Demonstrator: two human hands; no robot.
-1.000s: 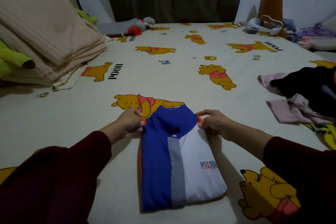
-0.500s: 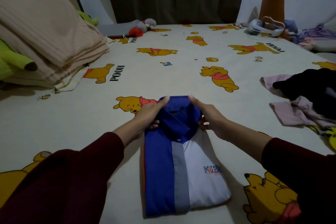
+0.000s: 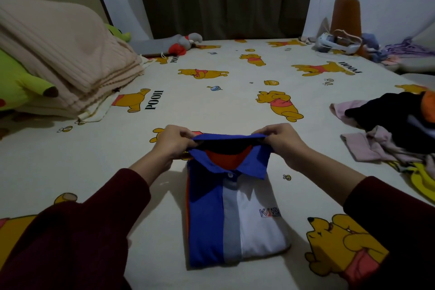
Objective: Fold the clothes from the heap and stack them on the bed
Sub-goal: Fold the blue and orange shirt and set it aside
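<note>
A folded polo shirt (image 3: 233, 216), blue, grey and white with a small logo, lies on the bed (image 3: 211, 101) right in front of me. Its blue collar is lifted off the sheet, and orange lining shows inside the neck. My left hand (image 3: 173, 142) pinches the collar's left end. My right hand (image 3: 280, 140) pinches its right end. The heap of unfolded clothes (image 3: 395, 129), black, pink and yellow, lies at the right edge of the bed.
A folded beige ribbed blanket (image 3: 61, 54) is piled at the left over a green plush toy (image 3: 18, 87). A grey and red plush (image 3: 186, 42) lies at the far side. At the far right stand an orange cylinder (image 3: 346, 16) and more cloth.
Both hands moved from the shirt's shoulders to the collar ends and raised the collar, which now stands open showing the orange inside.
</note>
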